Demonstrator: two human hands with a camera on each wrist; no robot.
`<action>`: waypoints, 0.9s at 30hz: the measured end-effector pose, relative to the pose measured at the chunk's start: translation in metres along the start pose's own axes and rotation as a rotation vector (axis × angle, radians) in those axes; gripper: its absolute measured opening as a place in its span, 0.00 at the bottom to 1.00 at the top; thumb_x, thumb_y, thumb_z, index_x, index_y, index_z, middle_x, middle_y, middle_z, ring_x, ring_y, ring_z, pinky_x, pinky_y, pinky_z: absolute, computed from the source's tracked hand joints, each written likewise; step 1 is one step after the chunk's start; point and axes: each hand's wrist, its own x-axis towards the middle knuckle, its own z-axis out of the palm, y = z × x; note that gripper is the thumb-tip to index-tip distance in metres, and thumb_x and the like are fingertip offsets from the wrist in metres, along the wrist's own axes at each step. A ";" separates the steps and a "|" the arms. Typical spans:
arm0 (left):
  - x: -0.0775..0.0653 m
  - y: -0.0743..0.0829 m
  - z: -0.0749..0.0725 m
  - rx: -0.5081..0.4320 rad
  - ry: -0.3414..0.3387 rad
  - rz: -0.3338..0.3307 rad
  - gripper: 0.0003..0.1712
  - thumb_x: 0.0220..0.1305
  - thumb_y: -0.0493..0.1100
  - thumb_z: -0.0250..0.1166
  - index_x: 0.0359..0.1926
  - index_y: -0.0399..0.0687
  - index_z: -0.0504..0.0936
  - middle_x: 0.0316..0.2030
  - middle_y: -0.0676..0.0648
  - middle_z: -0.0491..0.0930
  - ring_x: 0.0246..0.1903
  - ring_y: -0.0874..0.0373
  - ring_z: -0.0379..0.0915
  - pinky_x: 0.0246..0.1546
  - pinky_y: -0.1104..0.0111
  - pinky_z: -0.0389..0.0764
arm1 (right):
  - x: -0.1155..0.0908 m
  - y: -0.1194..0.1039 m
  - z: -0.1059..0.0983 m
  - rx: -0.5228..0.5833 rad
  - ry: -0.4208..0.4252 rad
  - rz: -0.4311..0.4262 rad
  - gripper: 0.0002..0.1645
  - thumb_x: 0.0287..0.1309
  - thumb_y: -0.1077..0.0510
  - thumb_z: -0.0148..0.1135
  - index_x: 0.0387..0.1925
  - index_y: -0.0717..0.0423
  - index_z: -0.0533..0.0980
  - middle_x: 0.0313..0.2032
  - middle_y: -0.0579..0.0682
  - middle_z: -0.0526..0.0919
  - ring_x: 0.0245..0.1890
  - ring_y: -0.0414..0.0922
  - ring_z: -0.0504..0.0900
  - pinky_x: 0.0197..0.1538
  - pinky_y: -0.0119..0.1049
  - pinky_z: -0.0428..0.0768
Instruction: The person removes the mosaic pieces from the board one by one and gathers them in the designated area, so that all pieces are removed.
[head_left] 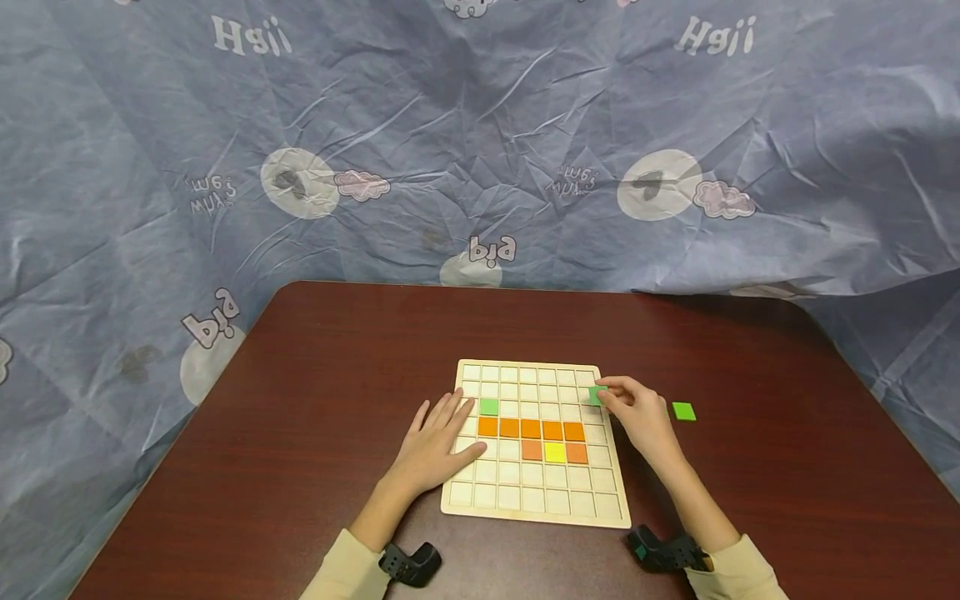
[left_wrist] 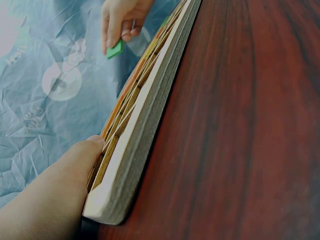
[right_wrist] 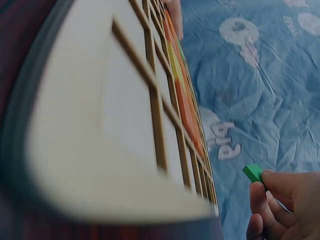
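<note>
A pale wooden grid board [head_left: 536, 505] lies on the table. My left hand [head_left: 435, 447] rests with spread fingers on its left edge; the left wrist view shows the thumb [left_wrist: 90, 147] lying over the rim. Between thumb and fingertips, my right hand [head_left: 642, 417] pinches a green square tile [right_wrist: 253, 173] above the board's upper right edge. Set in the grid are a light green tile [head_left: 489, 407], a row of several orange tiles [head_left: 530, 429], and below it a yellow tile [head_left: 555, 452] between two paler orange tiles [head_left: 532, 450].
A bright green tile [head_left: 684, 411] lies on the dark reddish table [head_left: 337, 375] to the right of the board. Behind the table hangs a wrinkled blue-grey printed cloth [head_left: 480, 125]. Each wrist wears a black camera mount [head_left: 410, 565].
</note>
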 end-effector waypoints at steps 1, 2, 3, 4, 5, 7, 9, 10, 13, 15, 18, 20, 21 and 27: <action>0.000 0.000 0.000 0.001 0.001 0.001 0.42 0.59 0.69 0.45 0.70 0.57 0.51 0.71 0.51 0.46 0.71 0.56 0.41 0.69 0.52 0.39 | 0.000 0.003 -0.003 -0.005 0.006 0.001 0.16 0.58 0.52 0.58 0.45 0.56 0.77 0.33 0.55 0.82 0.27 0.44 0.80 0.26 0.27 0.74; 0.000 0.000 0.000 0.000 0.002 0.001 0.42 0.59 0.69 0.45 0.70 0.57 0.51 0.71 0.51 0.46 0.71 0.56 0.41 0.69 0.52 0.39 | -0.001 0.006 -0.007 -0.013 0.012 0.002 0.16 0.58 0.52 0.58 0.45 0.56 0.77 0.34 0.55 0.82 0.27 0.44 0.80 0.26 0.27 0.74; 0.000 0.000 0.000 0.000 0.002 0.001 0.42 0.59 0.70 0.45 0.70 0.57 0.51 0.71 0.51 0.46 0.71 0.56 0.41 0.69 0.52 0.39 | -0.001 0.009 -0.010 -0.020 0.019 0.007 0.17 0.58 0.52 0.57 0.46 0.56 0.77 0.34 0.55 0.83 0.27 0.43 0.80 0.26 0.27 0.74; 0.000 -0.001 0.000 -0.001 0.003 0.002 0.42 0.59 0.70 0.45 0.70 0.57 0.51 0.71 0.51 0.46 0.71 0.56 0.41 0.69 0.52 0.39 | -0.002 0.012 -0.013 -0.027 0.029 0.010 0.17 0.59 0.51 0.57 0.46 0.56 0.77 0.35 0.55 0.83 0.26 0.43 0.81 0.26 0.27 0.74; 0.000 -0.001 0.000 0.000 0.004 0.002 0.42 0.59 0.70 0.45 0.70 0.57 0.51 0.71 0.51 0.46 0.71 0.56 0.41 0.69 0.52 0.39 | -0.002 0.015 -0.017 -0.037 0.041 0.016 0.18 0.59 0.50 0.57 0.46 0.55 0.77 0.35 0.56 0.83 0.26 0.42 0.81 0.25 0.28 0.74; 0.000 -0.001 0.000 0.001 0.002 0.000 0.42 0.59 0.70 0.44 0.70 0.57 0.51 0.71 0.51 0.45 0.70 0.56 0.41 0.69 0.52 0.39 | -0.004 0.020 -0.025 -0.054 0.069 0.023 0.18 0.59 0.50 0.56 0.47 0.55 0.77 0.35 0.57 0.83 0.25 0.39 0.81 0.25 0.27 0.73; 0.000 -0.001 0.000 -0.001 0.002 -0.003 0.42 0.59 0.70 0.44 0.70 0.57 0.51 0.71 0.51 0.46 0.70 0.57 0.41 0.69 0.52 0.40 | -0.005 0.025 -0.032 -0.077 0.103 0.034 0.19 0.59 0.49 0.56 0.47 0.55 0.77 0.36 0.57 0.83 0.25 0.37 0.80 0.24 0.28 0.72; 0.000 -0.001 0.000 -0.002 0.001 -0.004 0.42 0.59 0.70 0.44 0.70 0.57 0.51 0.71 0.51 0.46 0.70 0.57 0.41 0.69 0.53 0.40 | -0.006 0.027 -0.036 -0.087 0.119 0.040 0.19 0.60 0.49 0.56 0.47 0.55 0.77 0.36 0.58 0.83 0.24 0.36 0.80 0.23 0.28 0.71; 0.000 -0.001 0.001 -0.001 0.003 -0.007 0.43 0.59 0.70 0.45 0.70 0.57 0.51 0.71 0.51 0.46 0.70 0.57 0.42 0.69 0.53 0.40 | -0.006 0.036 -0.047 -0.118 0.166 0.056 0.18 0.60 0.49 0.56 0.47 0.54 0.78 0.34 0.58 0.84 0.23 0.32 0.78 0.21 0.29 0.69; 0.000 -0.001 0.001 0.003 0.005 -0.008 0.43 0.59 0.70 0.45 0.70 0.58 0.51 0.71 0.52 0.46 0.70 0.57 0.42 0.69 0.53 0.40 | -0.006 0.042 -0.055 -0.131 0.188 0.071 0.19 0.60 0.48 0.55 0.47 0.54 0.78 0.32 0.57 0.84 0.23 0.30 0.77 0.20 0.30 0.67; 0.001 -0.001 0.002 0.008 0.005 -0.008 0.43 0.59 0.70 0.44 0.70 0.58 0.51 0.71 0.52 0.46 0.70 0.57 0.42 0.69 0.53 0.40 | -0.006 0.050 -0.066 -0.141 0.220 0.095 0.19 0.59 0.47 0.55 0.47 0.53 0.78 0.27 0.49 0.84 0.22 0.27 0.75 0.20 0.30 0.65; 0.001 -0.001 0.002 0.007 0.004 -0.007 0.43 0.59 0.70 0.44 0.70 0.58 0.51 0.71 0.52 0.46 0.70 0.57 0.42 0.69 0.53 0.40 | -0.006 0.056 -0.073 -0.140 0.228 0.112 0.20 0.59 0.46 0.55 0.48 0.54 0.78 0.25 0.42 0.83 0.21 0.25 0.74 0.21 0.30 0.65; 0.001 -0.001 0.002 0.008 0.002 -0.008 0.43 0.59 0.70 0.44 0.70 0.58 0.51 0.71 0.52 0.45 0.70 0.57 0.42 0.69 0.53 0.40 | -0.006 0.059 -0.075 -0.145 0.233 0.120 0.21 0.59 0.46 0.55 0.48 0.53 0.78 0.23 0.38 0.81 0.21 0.25 0.73 0.22 0.30 0.65; 0.000 -0.001 0.002 0.002 0.002 -0.006 0.42 0.59 0.70 0.45 0.70 0.58 0.51 0.71 0.52 0.46 0.70 0.56 0.42 0.69 0.53 0.40 | -0.007 0.079 -0.085 -0.162 0.226 0.149 0.24 0.60 0.43 0.53 0.51 0.53 0.76 0.21 0.24 0.74 0.22 0.25 0.69 0.22 0.30 0.64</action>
